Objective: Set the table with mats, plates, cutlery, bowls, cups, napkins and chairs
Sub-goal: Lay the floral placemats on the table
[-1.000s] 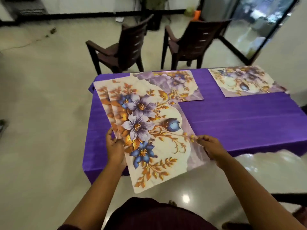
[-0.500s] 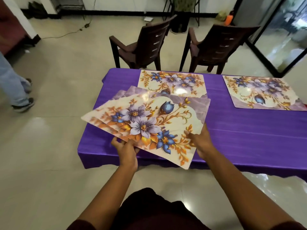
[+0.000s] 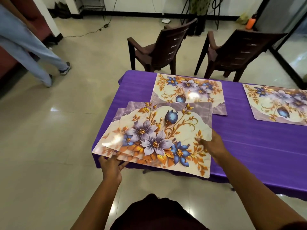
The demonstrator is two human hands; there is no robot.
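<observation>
Now peel off only the top mat: left hand point(image 3: 111, 166), lower centre-left, fingers curled under the fanned stack of mats point(image 3: 154, 138) at mid-frame; right hand point(image 3: 211, 145) spread flat on its right edge; slide square to the purple table point(image 3: 249, 146) corner

Right mat point(image 3: 279, 103) cut off at frame edge, lower mats point(image 3: 123, 112) perhaps two, mostly hidden
</observation>
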